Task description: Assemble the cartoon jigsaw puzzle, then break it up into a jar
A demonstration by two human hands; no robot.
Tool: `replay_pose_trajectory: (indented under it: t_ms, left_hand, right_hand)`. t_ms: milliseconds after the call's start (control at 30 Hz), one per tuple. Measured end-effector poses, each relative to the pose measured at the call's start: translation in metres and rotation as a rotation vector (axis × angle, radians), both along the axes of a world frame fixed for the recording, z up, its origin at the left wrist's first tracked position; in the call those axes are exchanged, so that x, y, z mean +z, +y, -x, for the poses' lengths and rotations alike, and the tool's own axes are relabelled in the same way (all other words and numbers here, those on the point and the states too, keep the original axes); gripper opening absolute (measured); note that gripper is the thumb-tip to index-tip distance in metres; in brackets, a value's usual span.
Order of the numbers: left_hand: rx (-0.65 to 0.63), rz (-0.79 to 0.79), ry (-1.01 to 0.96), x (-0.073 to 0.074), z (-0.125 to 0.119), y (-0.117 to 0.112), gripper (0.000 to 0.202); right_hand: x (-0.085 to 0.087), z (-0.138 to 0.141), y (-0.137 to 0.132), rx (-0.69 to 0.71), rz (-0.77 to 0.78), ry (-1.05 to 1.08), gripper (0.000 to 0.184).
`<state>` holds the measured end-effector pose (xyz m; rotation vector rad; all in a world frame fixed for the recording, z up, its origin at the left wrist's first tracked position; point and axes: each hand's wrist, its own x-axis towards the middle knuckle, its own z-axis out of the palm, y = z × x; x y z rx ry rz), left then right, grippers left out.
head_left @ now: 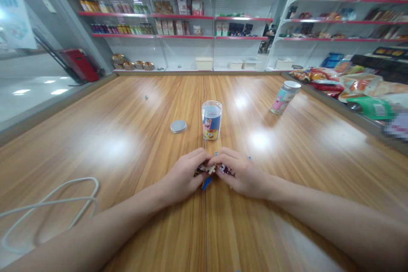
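Observation:
My left hand (185,176) and my right hand (242,174) meet at the middle of the wooden table (127,144), fingers curled and pinched around small coloured puzzle pieces (208,170). A blue piece (206,183) sticks out beneath the hands. Just beyond the hands stands an open clear jar with a cartoon label (211,120). Its round silver lid (178,126) lies flat on the table to the left of it.
A second, lidded jar (284,97) stands at the right rear. A white cable (47,204) loops at the near left. Snack packets (350,85) crowd the right counter. Stocked shelves (181,17) line the back wall. A tiny object (146,97) lies far left.

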<state>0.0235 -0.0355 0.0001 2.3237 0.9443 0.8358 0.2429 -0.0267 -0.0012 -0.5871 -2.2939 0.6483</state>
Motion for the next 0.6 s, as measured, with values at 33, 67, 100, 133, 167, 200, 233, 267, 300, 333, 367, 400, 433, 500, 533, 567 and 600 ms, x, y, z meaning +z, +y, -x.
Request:
replay_pose_trajectory:
  t_ms: [33,67,100,133,167,200,233,267,300,333,367,400,433,500,533,567,600]
  left_hand:
    - [0.031,0.003,-0.022,0.001,0.000,0.000,0.011]
    - [0.054,0.003,-0.046,0.004,0.000,-0.001,0.017]
    - [0.062,0.000,-0.062,0.006,0.001,-0.001,0.023]
    - [0.060,-0.007,-0.065,0.009,0.003,-0.001,0.030]
    - [0.049,-0.020,-0.050,0.012,0.005,-0.001,0.036]
    - [0.033,-0.036,-0.016,0.015,0.008,-0.001,0.042]
    - [0.008,-0.054,0.034,0.017,0.011,-0.002,0.049]
    - [-0.026,-0.072,0.097,0.017,0.012,-0.002,0.058]
    - [-0.061,-0.090,0.164,0.017,0.013,-0.003,0.068]
    - [-0.088,-0.110,0.224,0.016,0.013,-0.004,0.076]
    - [-0.107,-0.126,0.273,0.014,0.011,-0.005,0.082]
    - [-0.114,-0.136,0.307,0.011,0.009,-0.007,0.083]
    - [-0.109,-0.140,0.323,0.008,0.006,-0.009,0.081]
    - [-0.069,-0.121,0.307,0.003,0.000,-0.011,0.075]
    - [-0.048,-0.100,0.278,0.001,-0.002,-0.012,0.073]
    - [-0.029,-0.072,0.240,-0.001,-0.004,-0.013,0.071]
    - [-0.008,-0.041,0.194,-0.003,-0.006,-0.013,0.068]
  right_hand:
    - [0.002,0.001,0.000,-0.016,0.005,0.018,0.027]
    - [0.005,0.000,-0.001,-0.029,0.004,0.028,0.030]
    - [0.007,-0.002,-0.002,-0.045,-0.003,0.025,0.032]
    - [0.010,-0.006,-0.003,-0.066,-0.018,0.003,0.036]
    - [0.012,-0.012,-0.005,-0.098,-0.040,-0.038,0.042]
    - [0.013,-0.018,-0.006,-0.138,-0.067,-0.099,0.050]
    - [0.014,-0.024,-0.006,-0.181,-0.091,-0.175,0.062]
    - [0.013,-0.030,-0.006,-0.221,-0.109,-0.258,0.076]
    - [0.011,-0.035,-0.006,-0.253,-0.119,-0.336,0.091]
    - [0.009,-0.037,-0.005,-0.267,-0.123,-0.399,0.103]
    - [0.007,-0.037,-0.004,-0.257,-0.124,-0.441,0.110]
    - [0.005,-0.035,-0.003,-0.228,-0.124,-0.461,0.112]
    - [0.004,-0.031,-0.002,-0.189,-0.124,-0.459,0.109]
    - [0.003,-0.021,0.000,-0.122,-0.120,-0.410,0.095]
    - [0.003,-0.017,0.001,-0.109,-0.115,-0.375,0.087]
    - [0.003,-0.013,0.001,-0.112,-0.108,-0.341,0.079]
    - [0.004,-0.011,0.002,-0.121,-0.099,-0.314,0.072]
